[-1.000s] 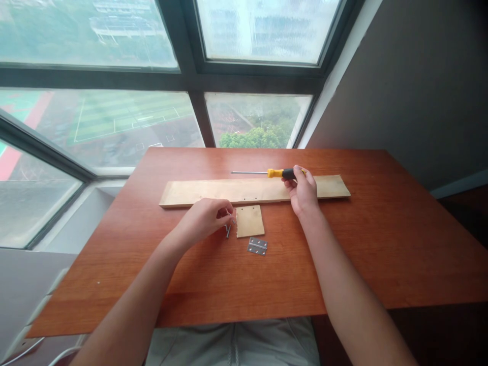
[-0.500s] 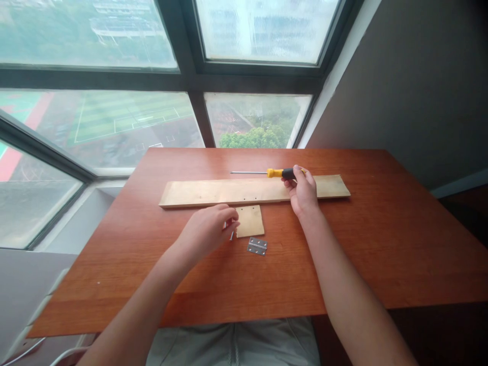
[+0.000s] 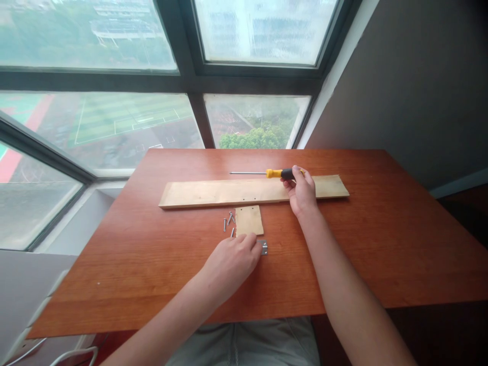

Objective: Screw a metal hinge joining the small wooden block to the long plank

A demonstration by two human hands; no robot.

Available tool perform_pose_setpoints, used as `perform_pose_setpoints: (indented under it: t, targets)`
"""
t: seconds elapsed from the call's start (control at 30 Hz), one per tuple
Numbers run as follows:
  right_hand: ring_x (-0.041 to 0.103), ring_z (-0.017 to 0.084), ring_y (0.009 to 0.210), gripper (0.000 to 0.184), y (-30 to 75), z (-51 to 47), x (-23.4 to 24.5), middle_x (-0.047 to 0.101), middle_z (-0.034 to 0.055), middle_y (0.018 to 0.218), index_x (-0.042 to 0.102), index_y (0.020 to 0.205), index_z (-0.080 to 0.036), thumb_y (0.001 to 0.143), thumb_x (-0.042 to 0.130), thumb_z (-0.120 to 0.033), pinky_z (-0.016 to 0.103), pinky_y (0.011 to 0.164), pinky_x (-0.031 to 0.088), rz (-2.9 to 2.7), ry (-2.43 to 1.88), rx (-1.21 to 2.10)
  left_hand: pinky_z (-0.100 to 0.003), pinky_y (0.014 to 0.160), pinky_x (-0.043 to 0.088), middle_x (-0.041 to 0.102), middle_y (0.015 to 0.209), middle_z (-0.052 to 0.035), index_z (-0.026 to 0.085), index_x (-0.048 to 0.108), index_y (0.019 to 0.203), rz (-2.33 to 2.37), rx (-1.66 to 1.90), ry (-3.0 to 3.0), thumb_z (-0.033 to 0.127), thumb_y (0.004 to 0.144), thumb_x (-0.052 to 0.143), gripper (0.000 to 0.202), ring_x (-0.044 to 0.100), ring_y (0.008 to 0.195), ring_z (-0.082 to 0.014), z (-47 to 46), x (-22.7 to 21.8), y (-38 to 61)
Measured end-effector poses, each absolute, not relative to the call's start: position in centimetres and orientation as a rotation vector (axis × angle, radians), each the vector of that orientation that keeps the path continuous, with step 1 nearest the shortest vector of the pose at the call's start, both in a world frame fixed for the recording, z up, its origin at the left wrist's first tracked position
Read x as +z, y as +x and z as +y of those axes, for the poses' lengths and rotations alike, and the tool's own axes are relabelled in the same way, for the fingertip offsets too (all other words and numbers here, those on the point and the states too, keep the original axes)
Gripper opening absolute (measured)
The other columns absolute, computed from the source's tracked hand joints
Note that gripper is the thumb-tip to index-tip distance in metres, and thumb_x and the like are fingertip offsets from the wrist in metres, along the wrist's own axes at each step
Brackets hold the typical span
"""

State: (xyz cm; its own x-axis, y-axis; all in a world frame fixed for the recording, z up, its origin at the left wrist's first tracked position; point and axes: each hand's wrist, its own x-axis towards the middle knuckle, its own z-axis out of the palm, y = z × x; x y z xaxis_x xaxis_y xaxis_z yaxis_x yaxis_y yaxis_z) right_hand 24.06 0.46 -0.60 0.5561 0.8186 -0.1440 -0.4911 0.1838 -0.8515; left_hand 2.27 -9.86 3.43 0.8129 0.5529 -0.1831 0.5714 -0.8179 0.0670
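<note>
My right hand (image 3: 302, 190) is closed around the black and yellow handle of a screwdriver (image 3: 274, 173), its shaft pointing left above the long wooden board (image 3: 213, 193). My left hand (image 3: 234, 259) has its fingers drawn together on a silver metal hinge (image 3: 264, 247); the hinge's left part is covered by them. Just beyond the hinge lies a small square wooden piece (image 3: 249, 221) with two holes near its far edge. Several screws (image 3: 224, 224) rest to the left of that piece, one partly behind my left hand.
Everything lies on a reddish-brown wooden table (image 3: 125, 254). Large windows with dark frames (image 3: 190, 81) stand behind it, and a grey wall (image 3: 412, 101) rises on the right. White cables (image 3: 72, 353) hang at the lower left, below the table edge.
My left hand has moved right and nearer to me, from the screws to the hinge, uncovering the screws. My right hand holds the screwdriver in almost the same place.
</note>
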Motion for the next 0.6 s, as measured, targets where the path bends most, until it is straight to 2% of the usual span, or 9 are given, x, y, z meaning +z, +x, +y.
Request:
perform_pose_setpoints:
  t: [0.6]
  targets:
    - [0.064,0.009,0.056,0.034,23.98,0.41,-0.37,0.065,-0.0037,0.073,0.054,0.090,-0.020,0.069,0.075,-0.037,0.017,0.052,0.049,-0.374,-1.026,0.964,-0.034,0.067,0.053,0.062,0.091,-0.0062,0.017,0.059,0.093,0.917,-0.246,2.850,0.019,0.095,0.048,0.012,0.063,0.077,-0.0212,-10.35,3.70,2.43]
